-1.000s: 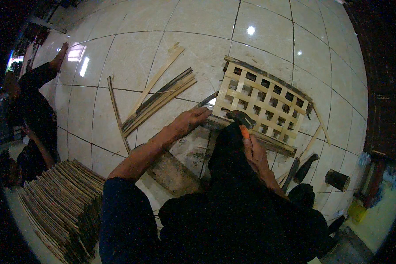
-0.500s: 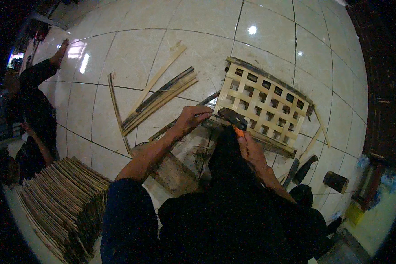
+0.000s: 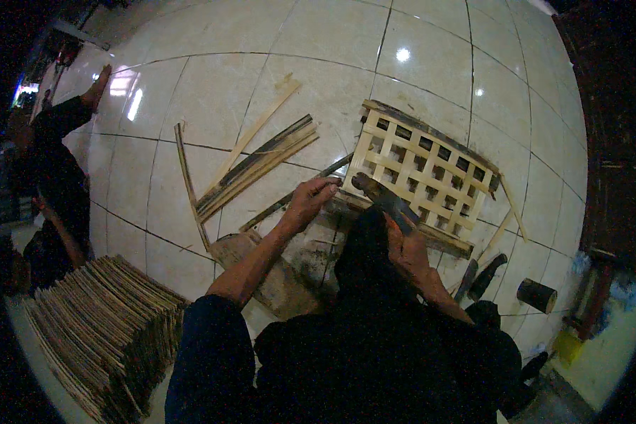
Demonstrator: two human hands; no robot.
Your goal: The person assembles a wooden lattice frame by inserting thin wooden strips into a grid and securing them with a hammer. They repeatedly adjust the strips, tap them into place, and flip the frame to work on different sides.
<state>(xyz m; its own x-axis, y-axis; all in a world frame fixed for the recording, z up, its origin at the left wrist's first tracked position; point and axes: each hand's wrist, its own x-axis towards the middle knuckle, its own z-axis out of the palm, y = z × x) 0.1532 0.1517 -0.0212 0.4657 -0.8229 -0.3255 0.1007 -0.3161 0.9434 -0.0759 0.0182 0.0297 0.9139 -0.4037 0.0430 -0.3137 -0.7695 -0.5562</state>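
Note:
A woven bamboo lattice panel (image 3: 431, 157) with dark-edged rails lies on the floor before me, its near rail beside my knee. My right hand (image 3: 408, 253) is closed round the orange grip of a hammer (image 3: 385, 200). The dark hammer head is over the panel's near left corner, blurred by motion. My left hand (image 3: 309, 203) is pinched at that same corner, just left of the hammer head. Whatever its fingertips hold is too small to make out. Under my left forearm lies a worn wooden board (image 3: 275, 272).
Loose bamboo strips (image 3: 261, 162) lie left of the panel. A tall stack of thin slats (image 3: 106, 332) stands at lower left. To the right are a dark-handled knife (image 3: 487, 275) and a short dark cylinder (image 3: 537, 295). Another person (image 3: 60, 177) sits at far left.
The hammer has lifted and tilted, its head now showing longer and blurred over the corner. My left hand stays at the corner, its forearm shifted slightly right.

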